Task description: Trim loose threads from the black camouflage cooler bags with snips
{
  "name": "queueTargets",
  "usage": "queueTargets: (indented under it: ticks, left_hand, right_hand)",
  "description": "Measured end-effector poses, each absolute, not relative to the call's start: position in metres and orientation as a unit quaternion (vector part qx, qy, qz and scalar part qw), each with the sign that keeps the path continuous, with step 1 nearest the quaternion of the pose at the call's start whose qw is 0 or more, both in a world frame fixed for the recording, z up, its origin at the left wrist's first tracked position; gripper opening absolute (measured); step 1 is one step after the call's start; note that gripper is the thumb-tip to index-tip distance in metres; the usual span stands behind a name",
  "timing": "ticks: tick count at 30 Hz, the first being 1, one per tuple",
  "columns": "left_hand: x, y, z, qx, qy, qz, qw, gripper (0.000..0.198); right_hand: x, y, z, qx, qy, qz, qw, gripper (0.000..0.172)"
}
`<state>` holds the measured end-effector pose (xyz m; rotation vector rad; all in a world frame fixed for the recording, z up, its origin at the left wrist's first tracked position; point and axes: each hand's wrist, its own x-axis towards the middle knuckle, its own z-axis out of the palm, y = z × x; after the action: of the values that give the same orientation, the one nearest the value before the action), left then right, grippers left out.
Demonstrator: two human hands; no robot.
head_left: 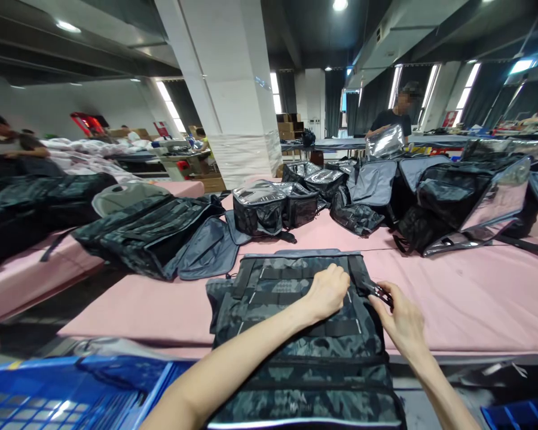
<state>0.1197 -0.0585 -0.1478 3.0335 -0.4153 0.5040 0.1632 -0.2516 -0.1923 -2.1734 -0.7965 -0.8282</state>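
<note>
A black and grey camouflage backpack lies in front of me, its far end on the pink-covered table. My left hand is closed over its upper right part, near the webbing rows; whatever its fingers pinch is hidden. At the bag's right edge my right hand closes around a small black piece with light and reddish marks. That piece touches or nearly touches the bag's side; its exact kind is unclear.
On the pink table stand several similar bags, including an open camouflage bag and a silver-topped bag. A blue crate sits at lower left. Behind rises a white pillar. A person works across the table.
</note>
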Motion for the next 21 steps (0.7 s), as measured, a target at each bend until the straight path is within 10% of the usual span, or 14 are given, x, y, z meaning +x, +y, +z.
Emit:
queueTargets:
  ticks: [17,21]
  left_hand:
    - [0.123,-0.036,-0.144,0.920,0.007,0.170,0.352,0.017]
    - [0.117,-0.029,-0.136,0.945,-0.014,0.132,0.299,0.020]
  right_hand:
    - [0.171,-0.240,-0.185,-0.780,-0.346,-0.295,0.429,0.024]
    - [0.174,-0.252,-0.193,-0.770,-0.320,-0.283,0.473,0.021]
